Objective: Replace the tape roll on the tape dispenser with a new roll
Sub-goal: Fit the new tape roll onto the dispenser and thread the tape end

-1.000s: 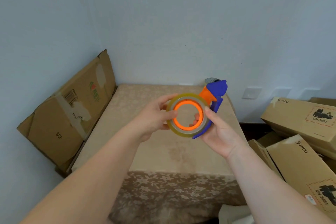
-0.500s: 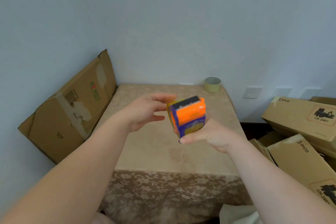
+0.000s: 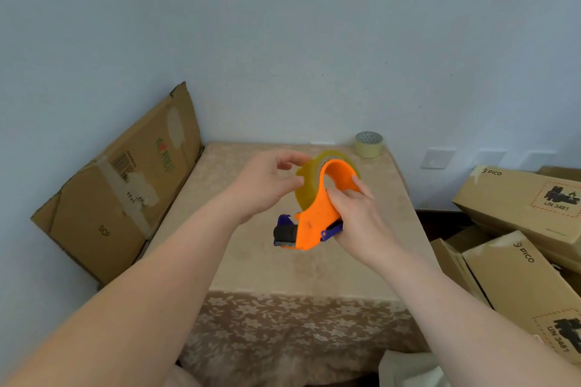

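Observation:
An orange and blue tape dispenser [image 3: 314, 223] is held in the air above the table, its cutter end with a black roller pointing down and left. A clear yellowish tape roll [image 3: 306, 188] sits on its orange hub. My right hand [image 3: 355, 217] grips the dispenser from the right, with a thumb over the orange ring. My left hand [image 3: 267, 185] touches the roll's left edge with its fingertips, fingers partly spread. A second, smaller tape roll [image 3: 369, 144] stands at the table's far right corner.
The table [image 3: 251, 261] has a beige floral cloth and stands against a pale wall. A flattened cardboard box [image 3: 119, 195] leans at the left. Several PICO cartons [image 3: 518, 214] are stacked at the right. White wall sockets [image 3: 434, 158] sit behind the cartons.
The dispenser has been turned from ring-facing-me to edge-on, then to cutter end down. My left hand came off the roll and now touches its edge again. The far roll came into view.

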A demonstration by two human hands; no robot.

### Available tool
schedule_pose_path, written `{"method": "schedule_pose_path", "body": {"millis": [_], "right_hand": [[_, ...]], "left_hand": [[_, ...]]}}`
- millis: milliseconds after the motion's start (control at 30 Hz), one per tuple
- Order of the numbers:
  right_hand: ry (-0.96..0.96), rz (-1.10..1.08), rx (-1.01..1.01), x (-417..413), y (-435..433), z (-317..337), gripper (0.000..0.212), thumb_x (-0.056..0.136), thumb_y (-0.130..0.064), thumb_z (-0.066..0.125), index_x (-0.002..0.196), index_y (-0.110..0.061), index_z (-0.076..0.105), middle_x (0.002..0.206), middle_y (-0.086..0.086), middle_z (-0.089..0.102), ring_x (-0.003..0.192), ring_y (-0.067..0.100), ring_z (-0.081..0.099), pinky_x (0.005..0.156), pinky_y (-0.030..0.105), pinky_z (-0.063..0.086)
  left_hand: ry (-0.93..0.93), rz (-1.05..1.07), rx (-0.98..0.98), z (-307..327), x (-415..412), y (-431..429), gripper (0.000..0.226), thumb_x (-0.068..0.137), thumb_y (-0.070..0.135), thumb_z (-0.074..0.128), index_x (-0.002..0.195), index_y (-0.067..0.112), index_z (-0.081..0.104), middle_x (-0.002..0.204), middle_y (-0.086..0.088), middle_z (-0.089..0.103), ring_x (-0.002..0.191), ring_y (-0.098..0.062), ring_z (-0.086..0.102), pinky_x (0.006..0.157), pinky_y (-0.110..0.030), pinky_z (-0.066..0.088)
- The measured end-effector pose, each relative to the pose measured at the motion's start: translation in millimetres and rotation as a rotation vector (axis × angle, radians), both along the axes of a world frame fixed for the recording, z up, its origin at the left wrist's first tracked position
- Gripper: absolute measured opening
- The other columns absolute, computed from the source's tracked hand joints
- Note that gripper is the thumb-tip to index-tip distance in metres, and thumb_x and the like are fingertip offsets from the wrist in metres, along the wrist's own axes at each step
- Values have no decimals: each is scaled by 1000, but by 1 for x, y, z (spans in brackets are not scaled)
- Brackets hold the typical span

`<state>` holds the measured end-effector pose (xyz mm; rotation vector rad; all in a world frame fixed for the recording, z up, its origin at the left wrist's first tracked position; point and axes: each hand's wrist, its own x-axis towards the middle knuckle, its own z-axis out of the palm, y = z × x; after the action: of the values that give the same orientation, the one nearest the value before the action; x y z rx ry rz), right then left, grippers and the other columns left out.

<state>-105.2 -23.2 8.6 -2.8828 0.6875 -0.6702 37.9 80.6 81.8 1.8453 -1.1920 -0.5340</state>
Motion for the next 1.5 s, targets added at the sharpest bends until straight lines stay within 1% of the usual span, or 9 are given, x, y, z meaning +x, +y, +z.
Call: {"method": "schedule_pose_path", "body": {"millis": [167, 267, 467, 700, 800, 933, 1067, 1233, 1500], "right_hand": [[-35, 12, -47, -3, 0, -4, 31, 63, 5, 71, 85, -10, 56, 73, 5, 65, 89, 30, 63, 111, 30, 18], [-97, 14, -65, -4, 0, -7, 33, 60, 6, 73, 82, -11, 56, 73, 3, 65, 86, 28, 65, 111, 32, 20], [-168, 27, -124, -3, -3, -7, 35, 58, 11, 74, 77, -9, 53, 70, 3, 64, 78, 26, 65, 111, 42, 25], [-182, 18, -167, -6, -5, -7, 30, 58, 12, 71, 78, -6, 56, 74, 6, 66, 80, 27, 66, 111, 43, 25], [-187, 24, -185, -6, -5, -7, 31, 58, 11, 72, 77, -6, 56, 74, 7, 66, 78, 27, 66, 110, 44, 24], [-205, 25, -204, -5, -6, -6, 32, 58, 10, 74, 81, -6, 59, 69, 5, 65, 78, 26, 65, 109, 45, 27], [-196, 23, -216, -5, -7, -7, 34, 57, 10, 74, 83, -6, 60, 70, 5, 66, 80, 26, 66, 110, 43, 24], [-164, 23, -216, -5, -8, -13, 36, 56, 8, 77, 86, -6, 62, 76, 7, 68, 83, 26, 67, 111, 44, 23], [-182, 42, -219, -4, -7, -14, 36, 56, 9, 77, 86, -6, 63, 76, 9, 68, 82, 26, 67, 110, 46, 22]], "left_hand": [[-60, 20, -37, 2, -3, -1, 23, 79, 10, 68, 91, 30, 62, 104, 10, 62, 108, -11, 55, 90, -28, 42], [-78, 9, -64, 2, -6, 0, 25, 77, 9, 69, 77, 32, 61, 95, 9, 65, 103, -12, 59, 93, -33, 47], [-107, 16, -116, 6, -11, 0, 29, 78, 8, 69, 98, 28, 64, 101, 9, 62, 102, -11, 56, 86, -29, 49], [-184, -33, -142, 10, -15, 1, 26, 78, 6, 67, 71, 31, 62, 102, 8, 59, 103, -10, 57, 86, -34, 55], [-236, -15, -162, 9, -16, 1, 22, 78, 7, 66, 82, 29, 61, 97, 10, 60, 101, -10, 57, 85, -33, 55], [-392, 20, -195, 10, -19, 0, 27, 79, 10, 64, 103, 23, 64, 102, 11, 65, 98, -2, 58, 83, -21, 52], [-550, 41, -250, 10, -20, -1, 24, 79, 9, 63, 101, 18, 68, 94, 7, 71, 88, -5, 62, 81, -22, 51], [-615, 37, -259, 8, -20, -1, 22, 80, 8, 61, 99, 15, 70, 83, 6, 69, 77, -5, 58, 78, -26, 53], [-685, 44, -227, 6, -21, 1, 26, 82, 11, 61, 106, 13, 69, 100, -1, 74, 93, -17, 65, 80, -24, 45]]}}
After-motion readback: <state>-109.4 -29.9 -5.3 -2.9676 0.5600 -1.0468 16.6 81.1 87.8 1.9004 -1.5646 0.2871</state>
